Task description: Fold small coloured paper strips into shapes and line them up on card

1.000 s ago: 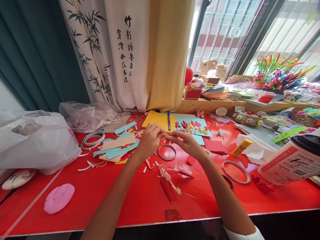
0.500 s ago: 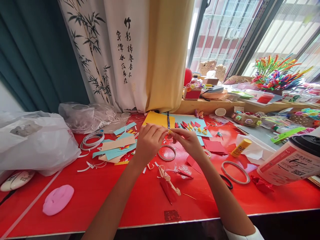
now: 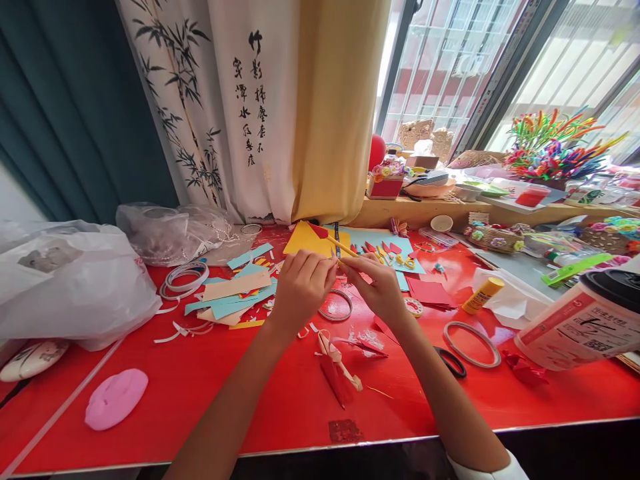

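My left hand [image 3: 304,283] and my right hand [image 3: 375,283] meet over the middle of the table, fingers pinched. Between their fingertips is a thin yellow paper piece [image 3: 343,247] with a pointed red end [image 3: 319,231] sticking out to the upper left. Fingers partly cover its lower end. Behind it lie a yellow sheet [image 3: 299,240] and a light blue sheet [image 3: 367,237], the latter bearing several small red and yellow paper pieces [image 3: 393,251]. Below the hands are a tape roll [image 3: 336,305] and a pale folded strip with red paper [image 3: 334,373].
Coloured paper strips [image 3: 235,287] and rings of white tape [image 3: 183,280] lie left, beside a white plastic bag [image 3: 75,287]. A pink lump [image 3: 117,399] is at front left. On the right are red paper squares [image 3: 431,293], a glue stick [image 3: 483,295] and a large cup [image 3: 583,323].
The red end of the yellow paper piece now shows above my hands, pointing up and left; before, only a bit of yellow showed between the fingertips. Both hands stay in nearly the same place.
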Motion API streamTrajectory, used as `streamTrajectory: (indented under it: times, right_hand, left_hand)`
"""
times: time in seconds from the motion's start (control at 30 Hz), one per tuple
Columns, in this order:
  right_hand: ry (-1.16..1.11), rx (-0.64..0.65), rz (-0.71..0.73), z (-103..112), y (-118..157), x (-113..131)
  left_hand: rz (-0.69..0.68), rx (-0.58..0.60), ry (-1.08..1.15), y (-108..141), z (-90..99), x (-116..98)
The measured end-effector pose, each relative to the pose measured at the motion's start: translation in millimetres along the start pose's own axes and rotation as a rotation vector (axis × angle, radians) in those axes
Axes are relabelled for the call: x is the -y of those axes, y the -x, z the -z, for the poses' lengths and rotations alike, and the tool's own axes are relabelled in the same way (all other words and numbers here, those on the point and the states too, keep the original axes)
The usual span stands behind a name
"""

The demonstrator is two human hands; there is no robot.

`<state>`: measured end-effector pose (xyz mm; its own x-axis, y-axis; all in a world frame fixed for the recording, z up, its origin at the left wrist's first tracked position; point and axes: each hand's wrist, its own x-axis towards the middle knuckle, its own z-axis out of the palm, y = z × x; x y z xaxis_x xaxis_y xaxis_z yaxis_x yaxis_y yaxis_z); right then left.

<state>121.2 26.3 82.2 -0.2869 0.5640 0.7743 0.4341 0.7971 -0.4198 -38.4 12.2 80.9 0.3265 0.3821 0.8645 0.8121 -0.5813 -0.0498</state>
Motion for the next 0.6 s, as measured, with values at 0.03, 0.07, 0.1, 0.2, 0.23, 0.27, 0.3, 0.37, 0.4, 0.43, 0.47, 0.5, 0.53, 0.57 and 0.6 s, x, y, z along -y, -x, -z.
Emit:
streamTrajectory:
  times: [0.03,0.07,0.1,0.2,0.23,0.27,0.3,0.37,0.4,0.43,0.47,0.5,0.53,0.57,0.6]
  right_hand:
    - [0.006,-0.002,0.003,-1,0,0]
    - [0.008,-0.004,0.004,-1,1,-1]
    - [0.007,-0.006,0.005,-2,1,-1]
    - [-0.009,-0.001,0.004,-1,1,1]
    - [-0.018,-0.001,0.003,-1,0,1]
    - [-0.029,-0.001,0.001,0,0,1]
    - [-0.044,-0.002,-0.004,0,0,2]
    - [-0.073,-0.002,-0.028,1,-1,2]
    - [-0.086,0.0,-0.047,2,-1,1]
    - [-0.098,0.003,-0.071,2,-2,0]
    - [-0.111,0.003,-0.094,2,-2,0]
    - [-0.126,0.001,-0.116,2,-2,-1]
    - [-0.142,-0.003,-0.137,2,-2,-3]
    - [-0.159,-0.012,-0.155,1,-2,-4]
    - [-0.174,-0.023,-0.173,1,-2,-5]
  left_hand:
    - [0.011,0.002,0.01,0,-0.6,0]
    - [0.026,0.003,0.026,0,-1.1,0]
    - [0.046,0.002,0.046,0,-1.5,-1]
    - [0.127,-0.021,0.138,-1,-1.5,-3]
    - [0.159,-0.033,0.179,-3,-1.0,-4]
    - [0.195,-0.041,0.226,-4,0.0,-5]
    - [0.234,-0.045,0.277,-6,1.2,-6]
    - [0.321,-0.038,0.373,-9,4.5,-6]
    - [0.373,-0.034,0.409,-10,6.4,-4]
    - [0.433,-0.038,0.436,-11,8.4,-2]
    - [0.501,-0.053,0.457,-12,10.6,2]
    - [0.573,-0.084,0.475,-12,12.9,7]
    - [0.642,-0.128,0.494,-12,15.3,13]
    - [0.7,-0.182,0.517,-12,17.9,19]
    - [0.733,-0.238,0.539,-12,20.7,24]
